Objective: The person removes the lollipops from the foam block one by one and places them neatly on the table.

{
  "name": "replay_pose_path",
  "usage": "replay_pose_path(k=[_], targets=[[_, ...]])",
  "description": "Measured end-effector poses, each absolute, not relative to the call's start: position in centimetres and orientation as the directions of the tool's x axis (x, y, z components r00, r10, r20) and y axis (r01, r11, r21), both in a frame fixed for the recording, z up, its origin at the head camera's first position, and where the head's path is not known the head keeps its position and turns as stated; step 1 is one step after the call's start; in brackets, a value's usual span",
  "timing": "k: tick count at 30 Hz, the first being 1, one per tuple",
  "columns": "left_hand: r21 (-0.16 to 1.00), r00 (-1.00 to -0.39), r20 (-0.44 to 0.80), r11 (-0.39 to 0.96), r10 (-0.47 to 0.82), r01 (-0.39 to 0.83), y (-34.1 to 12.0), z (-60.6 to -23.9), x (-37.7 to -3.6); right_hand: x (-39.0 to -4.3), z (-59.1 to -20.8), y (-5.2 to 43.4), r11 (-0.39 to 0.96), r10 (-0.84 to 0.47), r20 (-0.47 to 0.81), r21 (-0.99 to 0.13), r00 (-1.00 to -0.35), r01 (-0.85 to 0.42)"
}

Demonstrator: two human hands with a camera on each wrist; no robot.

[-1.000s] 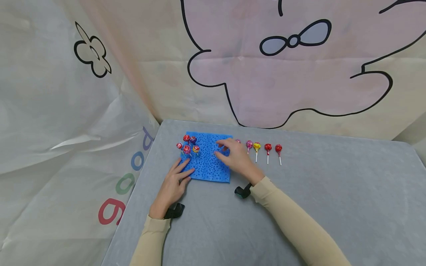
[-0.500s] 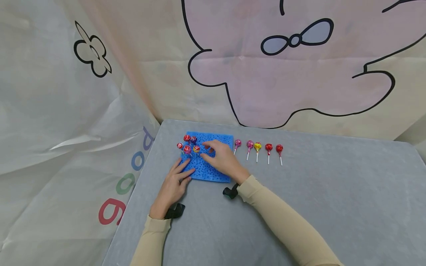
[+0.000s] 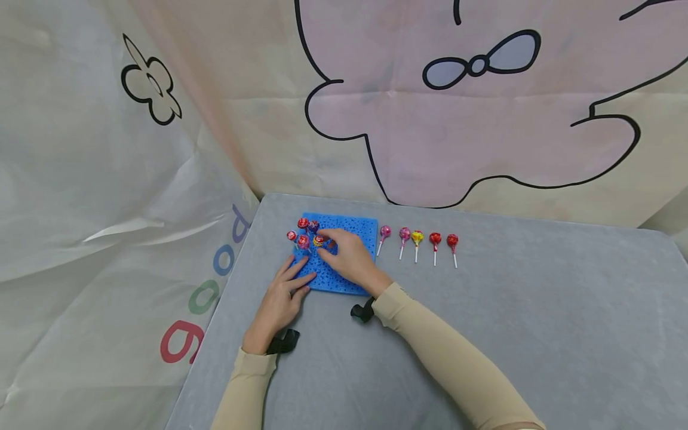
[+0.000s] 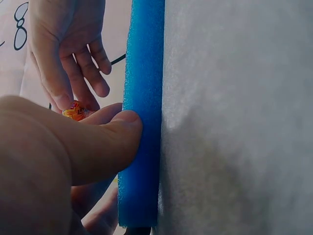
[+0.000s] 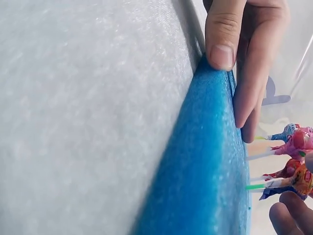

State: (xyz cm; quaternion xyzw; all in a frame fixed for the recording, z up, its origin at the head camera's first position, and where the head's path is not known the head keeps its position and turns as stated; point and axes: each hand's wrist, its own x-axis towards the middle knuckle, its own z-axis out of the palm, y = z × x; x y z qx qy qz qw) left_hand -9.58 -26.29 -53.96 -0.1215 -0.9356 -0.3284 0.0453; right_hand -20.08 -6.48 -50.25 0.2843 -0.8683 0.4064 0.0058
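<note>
A blue foam pad point(image 3: 352, 230) lies on the grey table point(image 3: 484, 310). Several lollipops point(image 3: 303, 224) stand stuck in its far left corner. My right hand point(image 3: 329, 245) reaches over the pad, and its fingertips pinch the head of an orange lollipop point(image 3: 318, 240) point(image 5: 303, 182) whose green stick is in the foam. My left hand point(image 3: 279, 298) lies flat at the pad's near left corner. Its fingers rest on top and its thumb point(image 4: 112, 134) presses the pad's side point(image 4: 144, 73). A row of loose lollipops point(image 3: 417, 237) lies right of the pad.
A printed cartoon cloth point(image 3: 457, 119) hangs behind the table and drapes down on the left point(image 3: 107, 209). The table's left edge point(image 3: 215, 322) runs close to my left arm. Bare grey surface stretches to the right and front.
My right hand has moved left from beside the loose row to the standing lollipops, uncovering the pink one nearest the pad. The left hand has stayed put.
</note>
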Motion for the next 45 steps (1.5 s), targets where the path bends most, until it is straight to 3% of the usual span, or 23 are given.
replay_pose_path(k=[14, 34, 45], targets=[[0.594, -0.955, 0.22, 0.748, 0.201, 0.295, -26.2, -54.2, -9.6, -19.9, -50.3, -7.3, 0.504, -0.477, 0.266, -0.698, -0.838, -0.508], [0.607, -0.97, 0.157, 0.757, 0.187, 0.244, -26.1, -53.8, -9.5, -19.7, -47.7, -7.2, 0.399, -0.453, 0.38, -0.723, -0.806, -0.565], [0.605, -0.967, 0.165, 0.755, 0.195, 0.255, -26.1, -53.8, -9.5, -19.4, -47.2, -6.5, 0.384, -0.446, 0.358, -0.751, -0.82, -0.537]])
